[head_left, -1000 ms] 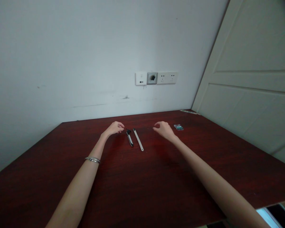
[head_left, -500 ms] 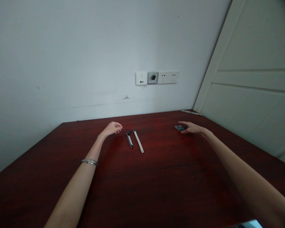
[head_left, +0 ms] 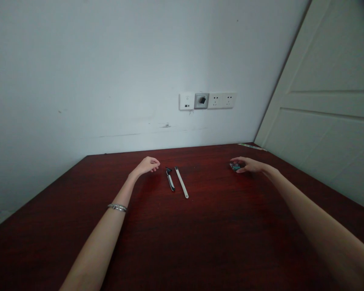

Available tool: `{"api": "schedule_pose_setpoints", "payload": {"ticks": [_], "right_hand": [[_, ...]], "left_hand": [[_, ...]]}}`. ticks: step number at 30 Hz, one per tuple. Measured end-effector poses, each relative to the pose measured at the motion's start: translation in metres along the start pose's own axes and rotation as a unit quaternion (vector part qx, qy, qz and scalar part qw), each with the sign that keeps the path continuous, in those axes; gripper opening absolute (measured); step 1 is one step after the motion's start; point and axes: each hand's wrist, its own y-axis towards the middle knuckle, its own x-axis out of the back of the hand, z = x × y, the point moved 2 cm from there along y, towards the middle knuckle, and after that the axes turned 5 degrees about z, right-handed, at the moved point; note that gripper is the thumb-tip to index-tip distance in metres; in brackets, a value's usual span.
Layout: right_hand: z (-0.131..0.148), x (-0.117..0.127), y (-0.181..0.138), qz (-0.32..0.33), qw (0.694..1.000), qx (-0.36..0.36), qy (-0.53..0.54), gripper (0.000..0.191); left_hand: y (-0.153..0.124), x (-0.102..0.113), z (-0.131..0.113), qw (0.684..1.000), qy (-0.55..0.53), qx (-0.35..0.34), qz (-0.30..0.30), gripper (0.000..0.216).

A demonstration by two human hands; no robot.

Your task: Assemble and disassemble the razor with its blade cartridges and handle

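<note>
My right hand [head_left: 249, 165] has its thumb and fingers closed around the edges of a small dark pack with pale green print [head_left: 235, 166], which is at the right on the table. Part of the pack is hidden by the fingers; its contents cannot be made out. Toward the left, my left hand [head_left: 148, 165] hovers with loosely curled fingers, a little apart and holding nothing. Just right of it lies a black-and-white razor [head_left: 170, 180]. Beside the razor is a long, thin white stick [head_left: 182, 182] with a dark far end and a small hole at the near end.
The dark red wooden table [head_left: 182, 242] meets a white wall [head_left: 79, 72] at the back. Wall sockets [head_left: 221, 100] sit above it, one with a black plug [head_left: 202, 100]. A pale panelled door [head_left: 327, 113] stands at the right. A thin strip [head_left: 251, 146] lies in the back right corner.
My right thumb and fingers have drawn in on the small pack. The whole view has shifted slightly, so everything appears further right. My left hand stays by the razor.
</note>
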Motion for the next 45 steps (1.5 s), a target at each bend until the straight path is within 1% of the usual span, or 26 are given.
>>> {"api": "schedule_pose_setpoints", "payload": {"ticks": [3, 6, 8, 11, 13, 15, 17, 21, 25, 27, 31, 34, 36, 38, 41, 42, 45], "right_hand": [[0.013, -0.001, 0.004, -0.026, 1.0, -0.002, -0.002, 0.059], [0.04, -0.012, 0.012, -0.037, 0.999, 0.028, 0.008, 0.055], [0.065, -0.022, 0.02, -0.031, 0.997, 0.064, 0.018, 0.054], [0.106, -0.039, 0.031, -0.024, 0.992, 0.121, 0.02, 0.057], [0.129, -0.051, 0.039, -0.006, 0.988, 0.155, 0.021, 0.059], [0.147, -0.063, 0.047, 0.01, 0.984, 0.179, 0.017, 0.06], [0.159, -0.075, 0.054, 0.028, 0.98, 0.198, 0.014, 0.061], [0.171, -0.097, 0.064, 0.062, 0.971, 0.23, 0.01, 0.063], [0.175, -0.11, 0.067, 0.074, 0.968, 0.239, -0.005, 0.063], [0.176, -0.112, 0.067, 0.079, 0.968, 0.238, -0.008, 0.062], [0.18, -0.112, 0.063, 0.089, 0.969, 0.231, -0.015, 0.058], [0.183, -0.11, 0.059, 0.09, 0.968, 0.233, -0.035, 0.055], [0.185, -0.107, 0.055, 0.079, 0.968, 0.235, -0.046, 0.055], [0.187, -0.103, 0.049, 0.042, 0.972, 0.225, -0.054, 0.05], [0.192, -0.098, 0.036, -0.026, 0.98, 0.182, -0.07, 0.025], [0.195, -0.098, 0.03, -0.031, 0.983, 0.163, -0.076, 0.021], [0.207, -0.107, 0.012, 0.002, 0.988, 0.113, -0.106, 0.03]], "left_hand": [[0.002, 0.0, 0.001, 1.0, -0.009, -0.003, 0.004, 0.019], [0.009, -0.002, 0.005, 1.0, -0.021, -0.007, 0.011, 0.018], [0.015, -0.004, 0.007, 1.0, -0.023, -0.009, 0.016, 0.02], [0.026, -0.006, 0.008, 0.999, -0.021, -0.013, 0.024, 0.021], [0.032, -0.006, 0.006, 0.999, -0.019, -0.022, 0.026, 0.024], [0.037, -0.005, 0.002, 0.999, -0.013, -0.037, 0.023, 0.03], [0.039, -0.004, -0.003, 0.998, 0.0, -0.052, 0.021, 0.035], [0.036, -0.003, -0.013, 0.996, 0.019, -0.08, 0.041, 0.04], [0.03, -0.005, -0.021, 0.99, 0.053, -0.096, 0.093, 0.041], [0.028, -0.006, -0.022, 0.985, 0.095, -0.094, 0.11, 0.043], [0.025, -0.008, -0.022, 0.974, 0.17, -0.081, 0.126, 0.057], [0.023, -0.007, -0.021, 0.97, 0.185, -0.07, 0.142, 0.063], [0.021, -0.004, -0.02, 0.97, 0.185, -0.067, 0.14, 0.066], [0.019, -0.001, -0.018, 0.972, 0.183, -0.066, 0.134, 0.067], [0.016, 0.004, -0.016, 0.974, 0.175, -0.061, 0.126, 0.066], [0.015, 0.005, -0.016, 0.975, 0.171, -0.058, 0.125, 0.065], [0.011, 0.005, -0.017, 0.978, 0.152, -0.056, 0.128, 0.056]]}}
